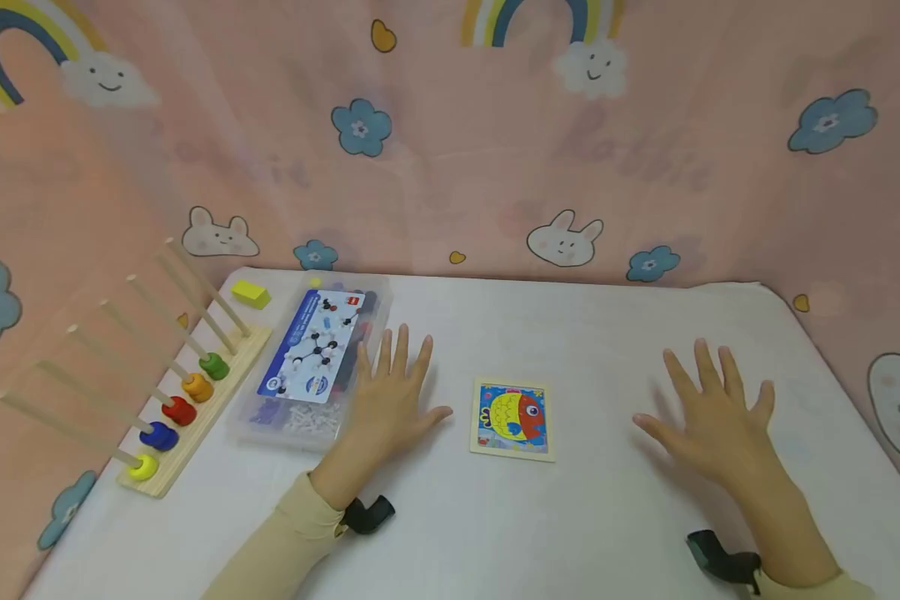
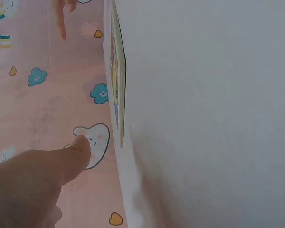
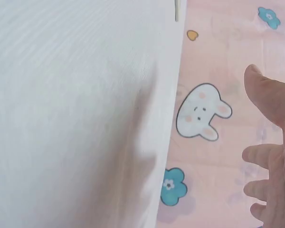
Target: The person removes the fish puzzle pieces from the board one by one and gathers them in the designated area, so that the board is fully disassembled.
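Note:
Spread flat with straight fingers, my left hand (image 1: 392,408) is over the table beside the right edge of a clear plastic case (image 1: 249,421). My right hand (image 1: 720,417), fingers also spread, is over the table's right side and holds nothing. Between the two hands lies a small square fish puzzle (image 1: 512,419) in a pale wooden frame, closer to the left hand. In the left wrist view the puzzle (image 2: 118,80) appears edge-on past the thumb (image 2: 78,159). The right wrist view has the right thumb (image 3: 263,88) and some fingertips, with nothing between them.
A wooden peg stand (image 1: 195,414) with tall dowels and several coloured beads stands at the left. Behind it lies a yellow block (image 1: 251,293). The case has a blue-and-white molecule label (image 1: 311,346) and small parts inside. A pink patterned cloth (image 1: 450,167) hangs behind the white table (image 1: 592,517).

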A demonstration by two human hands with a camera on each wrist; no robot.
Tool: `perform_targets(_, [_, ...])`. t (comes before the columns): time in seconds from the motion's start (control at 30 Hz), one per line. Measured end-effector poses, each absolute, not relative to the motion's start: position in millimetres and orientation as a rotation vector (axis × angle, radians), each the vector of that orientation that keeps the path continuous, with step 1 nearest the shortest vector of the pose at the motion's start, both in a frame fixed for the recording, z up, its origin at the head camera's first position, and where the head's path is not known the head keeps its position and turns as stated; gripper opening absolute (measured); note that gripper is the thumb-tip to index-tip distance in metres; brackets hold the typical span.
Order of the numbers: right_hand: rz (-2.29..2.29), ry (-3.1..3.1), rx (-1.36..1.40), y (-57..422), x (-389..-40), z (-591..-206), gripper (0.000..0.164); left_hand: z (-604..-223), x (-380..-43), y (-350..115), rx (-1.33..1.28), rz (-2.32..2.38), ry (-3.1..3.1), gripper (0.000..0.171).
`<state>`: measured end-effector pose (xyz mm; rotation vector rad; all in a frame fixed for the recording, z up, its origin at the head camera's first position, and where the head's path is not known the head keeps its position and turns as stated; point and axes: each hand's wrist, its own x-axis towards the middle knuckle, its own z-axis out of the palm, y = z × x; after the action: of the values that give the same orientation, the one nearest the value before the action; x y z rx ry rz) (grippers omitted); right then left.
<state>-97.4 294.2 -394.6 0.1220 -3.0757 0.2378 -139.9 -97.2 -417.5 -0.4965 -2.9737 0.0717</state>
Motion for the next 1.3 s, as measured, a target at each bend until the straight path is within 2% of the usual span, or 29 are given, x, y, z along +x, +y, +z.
perform_targets(0.17, [0.217,-3.031,0.203,275.9,-105.4,-397.7,0.095,-418.0,-146.0,-76.7,-0.594,0.019,-2.989,0.096])
perform_targets(0.37, [0.239,-2.913,0.404,248.0,-118.0,-401.0,0.076,-421.0,-155.7,-53.3,-0.742,-0.063,-3.011,0.093])
perform_targets(0.6, [0.439,-3.013,0.481,207.5,-133.8,-404.4,0.064,-426.3,-163.4,-32.9,-0.896,-0.197,-3.046,0.091])
perform_targets(0.83, [0.771,-3.098,0.608,170.8,-151.7,-402.8,0.057,-440.3,-173.1,-34.4,-0.941,-0.615,-3.108,0.081])
perform_targets(1.07, [1.02,-3.134,0.759,153.2,-165.8,-410.1,0.044,-456.2,-180.4,-45.5,-1.053,-0.916,-3.005,0.063])
perform_targets(1.3, [1.052,-3.113,0.8,149.4,-166.3,-420.6,0.038,-457.6,-178.1,-50.2,-1.061,-0.955,-2.965,0.064])
